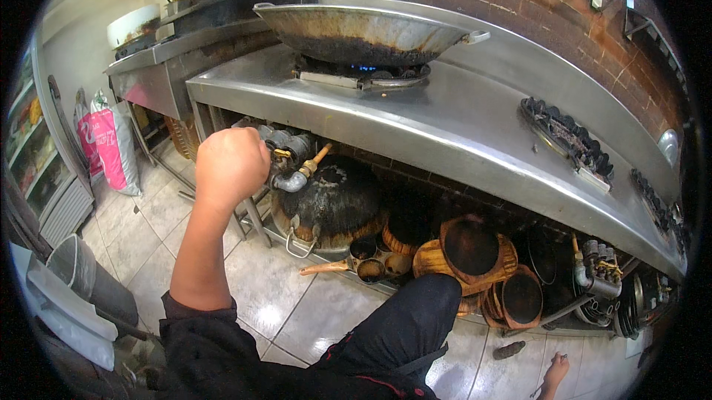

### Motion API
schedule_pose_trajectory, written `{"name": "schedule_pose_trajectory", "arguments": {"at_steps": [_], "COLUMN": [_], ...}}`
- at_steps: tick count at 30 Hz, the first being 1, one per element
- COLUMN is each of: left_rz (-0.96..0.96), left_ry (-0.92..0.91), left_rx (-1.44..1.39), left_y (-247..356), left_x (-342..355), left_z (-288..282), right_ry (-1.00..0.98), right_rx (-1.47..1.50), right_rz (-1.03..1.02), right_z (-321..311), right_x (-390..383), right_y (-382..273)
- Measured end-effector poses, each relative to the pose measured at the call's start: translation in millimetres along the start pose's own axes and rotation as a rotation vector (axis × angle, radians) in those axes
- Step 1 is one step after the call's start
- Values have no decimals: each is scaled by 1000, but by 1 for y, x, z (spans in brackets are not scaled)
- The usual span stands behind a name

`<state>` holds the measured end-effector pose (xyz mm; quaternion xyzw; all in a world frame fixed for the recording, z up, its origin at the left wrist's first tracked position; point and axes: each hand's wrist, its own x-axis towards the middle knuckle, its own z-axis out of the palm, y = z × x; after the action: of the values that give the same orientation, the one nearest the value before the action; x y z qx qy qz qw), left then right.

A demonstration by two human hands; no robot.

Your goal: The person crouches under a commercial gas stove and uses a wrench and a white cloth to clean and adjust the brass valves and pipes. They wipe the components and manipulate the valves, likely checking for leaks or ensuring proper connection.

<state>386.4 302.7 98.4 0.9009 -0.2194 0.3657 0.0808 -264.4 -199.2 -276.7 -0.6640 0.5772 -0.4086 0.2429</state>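
Observation:
My left hand (pixel 231 159) is closed at the gas valves (pixel 289 144) under the steel counter's front edge; its fingers face away, hiding what they grip. A pipe fitting with a yellow handle (pixel 285 170) shows just right of it. Above, a big stained wok (pixel 360 33) sits on a burner (pixel 360 80) with blue flame showing. At the lower right, my right hand (pixel 556 367) is low over the floor, closed round something small that I cannot make out. My bent knee (pixel 415 303) is near the lower shelf.
Below the counter (pixel 482 148) are an upturned blackened wok (pixel 330 207), iron plates on wooden boards (pixel 467 248) and another valve set (pixel 597 266). Two more burners (pixel 564 140) line the right. At left are pink-and-white sacks (pixel 119 151), a grey bin (pixel 89 274) and a glass-door fridge (pixel 33 140).

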Motion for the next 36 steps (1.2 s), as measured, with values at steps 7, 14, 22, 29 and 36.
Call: {"name": "schedule_pose_trajectory", "arguments": {"at_steps": [7,14,22,29,36], "left_rz": [-45,-71,-62,-41,-41], "left_ry": [-20,-57,-22,22,-2], "left_rx": [-12,15,9,15,100], "left_y": [9,9,8,5,2], "left_x": [2,2,1,1,0], "left_z": [-1,-3,-2,4,7], "right_ry": [-8,21,-17,-38,-97], "right_rx": [-35,-107,-38,-86,-186], "right_rz": [-39,-80,12,-22,-68], "right_z": [-10,-6,-7,-10,-12], "right_x": [11,5,5,1,-17], "right_y": [22,11,8,-1,-43]}}
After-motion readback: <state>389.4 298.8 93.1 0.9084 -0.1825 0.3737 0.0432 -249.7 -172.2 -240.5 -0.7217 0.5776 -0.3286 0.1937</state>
